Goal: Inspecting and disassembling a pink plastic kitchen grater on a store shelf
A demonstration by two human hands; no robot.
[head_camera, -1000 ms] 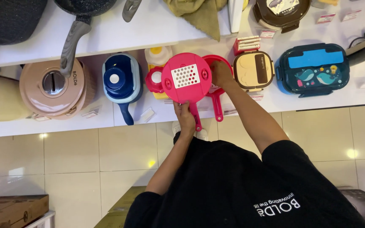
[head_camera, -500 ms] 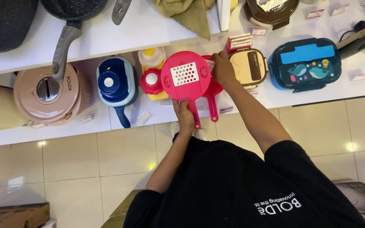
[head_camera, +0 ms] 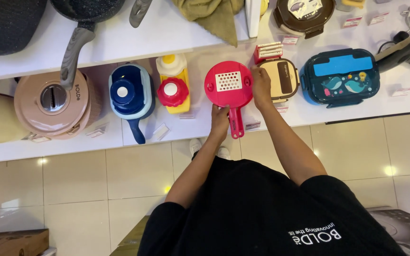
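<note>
A round red grater lid (head_camera: 228,85) with a white grid insert and a red handle rests on the white lower shelf (head_camera: 309,111). My left hand (head_camera: 220,121) grips the handle beside its lower end. My right hand (head_camera: 261,87) holds the lid's right rim, between the lid and a beige lunch box (head_camera: 283,78). Both arms reach forward from my black shirt.
To the left stand a yellow bottle with a red cap (head_camera: 172,87), a blue jug (head_camera: 130,92) and a pink round pot (head_camera: 55,102). A blue lunch box (head_camera: 340,76) sits at the right. The upper shelf holds a grey-handled pan (head_camera: 74,45) and a green cloth (head_camera: 209,14).
The red lid, held a little higher and askew over a second red piece, has come down squarely over it. My left hand stays on the handle, my right on the rim.
</note>
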